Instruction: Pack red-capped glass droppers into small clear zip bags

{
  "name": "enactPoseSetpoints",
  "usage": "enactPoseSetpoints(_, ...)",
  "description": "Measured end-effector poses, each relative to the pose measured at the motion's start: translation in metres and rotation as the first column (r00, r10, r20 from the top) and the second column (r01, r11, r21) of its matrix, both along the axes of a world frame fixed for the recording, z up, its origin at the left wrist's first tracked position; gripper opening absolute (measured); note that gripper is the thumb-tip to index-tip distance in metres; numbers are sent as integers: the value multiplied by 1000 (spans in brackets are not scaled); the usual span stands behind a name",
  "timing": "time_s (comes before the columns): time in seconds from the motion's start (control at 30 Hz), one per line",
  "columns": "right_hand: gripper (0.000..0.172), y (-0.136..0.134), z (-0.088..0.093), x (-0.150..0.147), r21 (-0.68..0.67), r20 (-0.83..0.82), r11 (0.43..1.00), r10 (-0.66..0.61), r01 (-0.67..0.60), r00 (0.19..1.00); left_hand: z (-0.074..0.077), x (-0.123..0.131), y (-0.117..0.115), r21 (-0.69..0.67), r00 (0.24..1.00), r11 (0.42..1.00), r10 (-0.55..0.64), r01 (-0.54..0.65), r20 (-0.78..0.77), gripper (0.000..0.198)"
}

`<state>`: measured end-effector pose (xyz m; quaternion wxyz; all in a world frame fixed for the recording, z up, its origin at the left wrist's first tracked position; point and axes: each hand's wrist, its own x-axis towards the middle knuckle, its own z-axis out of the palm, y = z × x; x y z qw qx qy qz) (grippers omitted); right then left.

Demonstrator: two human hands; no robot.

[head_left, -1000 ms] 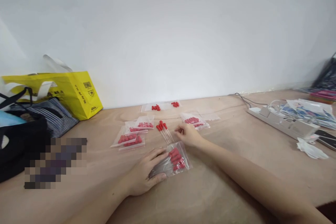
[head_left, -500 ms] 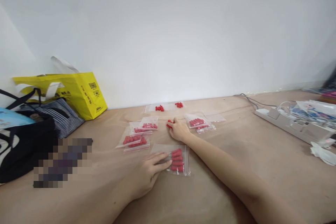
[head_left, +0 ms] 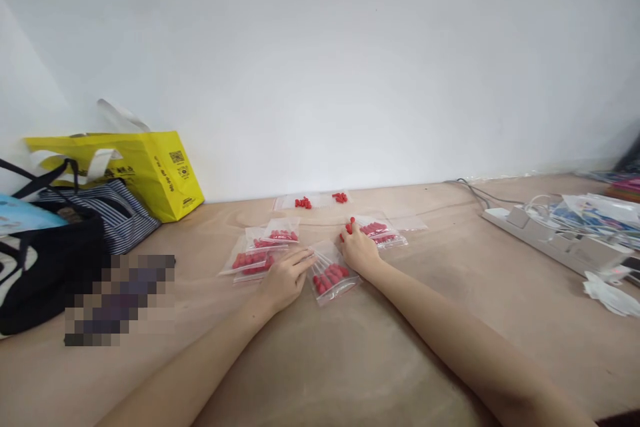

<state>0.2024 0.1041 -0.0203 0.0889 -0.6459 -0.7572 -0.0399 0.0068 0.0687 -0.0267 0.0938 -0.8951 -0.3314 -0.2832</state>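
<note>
Where the two forearms meet on the table [head_left: 350,360], a clear bag [head_left: 331,275] of red pieces lies flat between the hands. The left hand [head_left: 284,280] rests palm down just left of it, fingers stretched out and loosely spread, their tips touching the bag's left edge; it grips nothing. The right hand [head_left: 358,251] sits at the bag's far right corner, fingers curled tight around a few red-capped pieces [head_left: 350,225], whose red ends poke out beyond the knuckles. Just beyond the left hand lies a stack of filled bags [head_left: 253,260]; another filled bag [head_left: 379,230] lies just past the right hand. Far left stand a black tote [head_left: 45,267], a striped tote [head_left: 107,213] and a yellow tote [head_left: 150,173]. Well apart on the right lies a power strip [head_left: 545,237]. By the wall [head_left: 320,67] lie two flatter bags [head_left: 313,201].
</note>
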Motion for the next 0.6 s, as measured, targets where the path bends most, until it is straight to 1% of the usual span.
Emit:
enactPoseSetpoints(0.07, 30, -1, 1, -1, -5, -4, 1000, 9, -9, 1000, 2, 4, -14, -33, 999, 999, 4, -2, 40, 31)
enactPoseSetpoints(0.13, 29, -3, 2, -1, 5, -6, 1000, 16, -16, 1000, 4, 7, -30, -81, 999, 997, -11, 14, 45, 29)
enactPoseSetpoints(0.17, 29, -5, 3, -1, 19, -7, 1000, 23, -22, 1000, 4, 9, -37, -161, 998, 986, -34, 40, 43, 34)
enactPoseSetpoints(0.23, 29, -10, 6, 1, 71, -8, 996, 45, -44, 999, 5, 11, -43, -267, 998, 962, -54, 59, 24, 40)
enactPoseSetpoints(0.3, 30, -18, 7, 8, 140, -16, 988, 72, -69, 997, 4, 12, -41, -318, 999, 947, -50, 52, 15, 38)
enactPoseSetpoints(0.37, 30, -26, 7, 20, 196, -42, 971, 148, -137, 988, 2, 11, -33, -311, 999, 950, -26, 33, 26, 34)
enactPoseSetpoints(0.43, 27, -35, 4, 33, 230, -82, 937, 288, -263, 954, 1, 8, -24, -269, 999, 963, -5, 15, 41, 34)
enactPoseSetpoints(0.47, 24, -38, 2, 40, 246, -102, 911, 365, -332, 925, 1, 5, -20, -240, 999, 971, -1, 11, 42, 34)
enactPoseSetpoints(0.53, 22, -44, -2, 52, 277, -133, 856, 484, -437, 865, 1, -1, -16, -163, 999, 986, -21, 26, 31, 35)
enactPoseSetpoints(0.6, 23, -47, -6, 58, 291, -147, 820, 547, -493, 824, 2, -8, -15, -76, 998, 995, -62, 63, 9, 32)
